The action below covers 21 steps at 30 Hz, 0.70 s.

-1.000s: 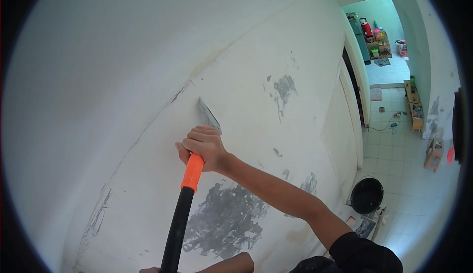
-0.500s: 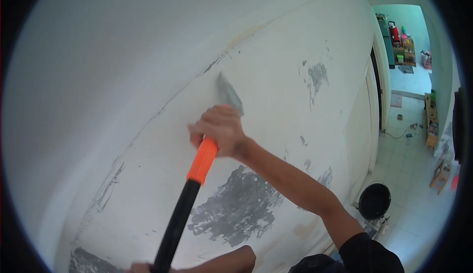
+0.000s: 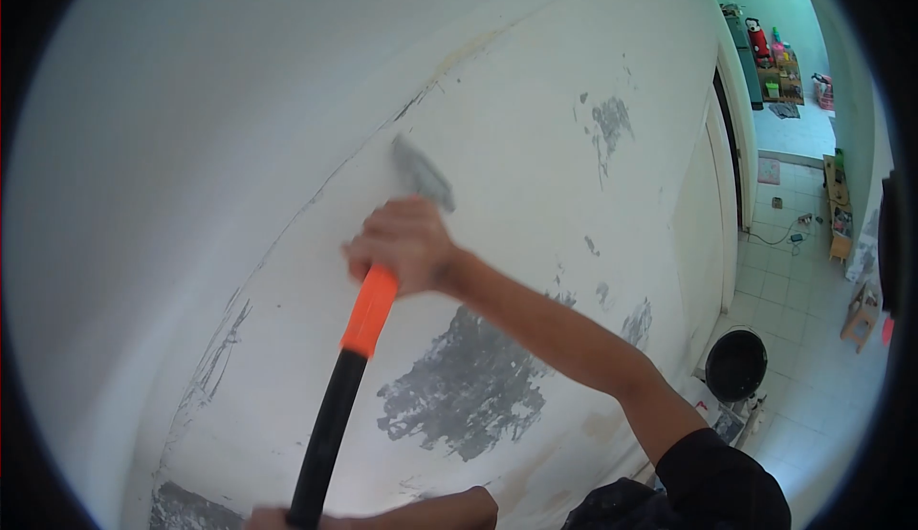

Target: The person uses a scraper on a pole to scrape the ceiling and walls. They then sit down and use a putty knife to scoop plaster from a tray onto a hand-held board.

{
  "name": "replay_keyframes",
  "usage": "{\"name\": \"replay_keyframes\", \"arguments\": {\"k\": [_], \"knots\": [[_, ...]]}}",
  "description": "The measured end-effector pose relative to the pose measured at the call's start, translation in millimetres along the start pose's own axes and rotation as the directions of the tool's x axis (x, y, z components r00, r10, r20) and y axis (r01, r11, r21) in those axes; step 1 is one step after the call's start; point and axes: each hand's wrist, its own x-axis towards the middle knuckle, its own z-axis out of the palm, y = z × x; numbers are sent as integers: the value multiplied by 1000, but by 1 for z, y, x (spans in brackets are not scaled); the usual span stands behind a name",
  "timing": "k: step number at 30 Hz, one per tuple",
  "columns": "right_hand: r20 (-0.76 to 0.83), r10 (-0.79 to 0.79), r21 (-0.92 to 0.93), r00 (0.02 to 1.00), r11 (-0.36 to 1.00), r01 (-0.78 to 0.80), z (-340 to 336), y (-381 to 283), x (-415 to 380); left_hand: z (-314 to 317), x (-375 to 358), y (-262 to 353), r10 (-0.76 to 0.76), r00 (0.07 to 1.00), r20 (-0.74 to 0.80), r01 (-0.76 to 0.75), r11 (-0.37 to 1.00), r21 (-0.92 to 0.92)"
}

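Note:
My right hand (image 3: pixel 402 243) is wrapped around the orange upper grip of a long-handled scraper (image 3: pixel 330 425), close below its head. The grey metal blade (image 3: pixel 423 174) shows beyond my knuckles, slightly blurred, over the white wall (image 3: pixel 516 176) near a long crack. Low in the view, my left hand (image 3: pixel 271 519) closes on the black lower part of the handle, partly cut off by the bottom edge. Beneath my right forearm, a large bare grey patch (image 3: pixel 469 387) shows in the wall's coating.
A black bucket (image 3: pixel 735 366) stands on the tiled floor to the right, near the wall's foot. Farther off are a small wooden stool (image 3: pixel 861 318), a wooden shelf (image 3: pixel 839 207) and a cord on the floor. A doorway opens onto another room with shelves.
My right hand and the scraper head have shifted left and slightly up in the view. The camera view has also moved a little. Both hands keep their hold.

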Motion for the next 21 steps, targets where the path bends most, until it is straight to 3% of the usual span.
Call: {"name": "replay_keyframes", "arguments": {"k": [1, 2, 4, 6, 7, 8, 9, 10, 12, 14, 15, 17, 21], "knots": [[-16, -13, -4, 1000, 1000, 13, -3, 12, -2, 15, -5, -31, 65, 989, -135, -71, 997, -41], [-15, -4, 2, 1000, 1000, 4, -6, 15, -5, 7, -12, -39, 30, 982, -186, -8, 993, 121], [89, 32, -128, 996, 992, -20, -12, 22, -6, 11, -8, -31, 30, 994, -102, -22, 997, 78], [45, 3, -60, 999, 998, 0, -11, 8, 0, 16, -4, -4, 48, 999, 23, -50, 997, 59], [67, -13, -52, 998, 999, 17, -12, 6, 0, 39, -10, -20, 213, 962, -168, -226, 972, -59], [88, -24, -39, 996, 999, 28, -13, 5, -2, 38, -11, -30, 208, 964, -168, -220, 973, -62], [-18, -30, 44, 999, 999, 31, -13, 19, 0, 31, -17, -39, 146, 983, -109, -146, 989, 11], [-14, -24, 46, 1000, 999, 25, -16, 29, 1, 27, -22, -48, 82, 995, -59, -77, 993, 90], [22, 3, -146, 1000, 989, 0, -26, 42, 2, 26, -27, -54, 63, 985, -161, -44, 992, 122], [32, -6, -142, 999, 990, 11, -34, 43, 6, 27, -24, -57, 91, 989, -114, -81, 993, 83], [51, -34, -102, 998, 994, 39, -37, 50, 6, 22, -28, -51, 43, 994, -103, -25, 985, 171], [28, -46, -41, 999, 998, 47, -45, 75, -1, 18, -40, -82, -18, 997, -81, 32, 984, 177], [44, -9, -255, 999, 967, 20, -59, 92, 0, 10, -42, -93, -111, 993, -41, 116, 983, 142]]}}
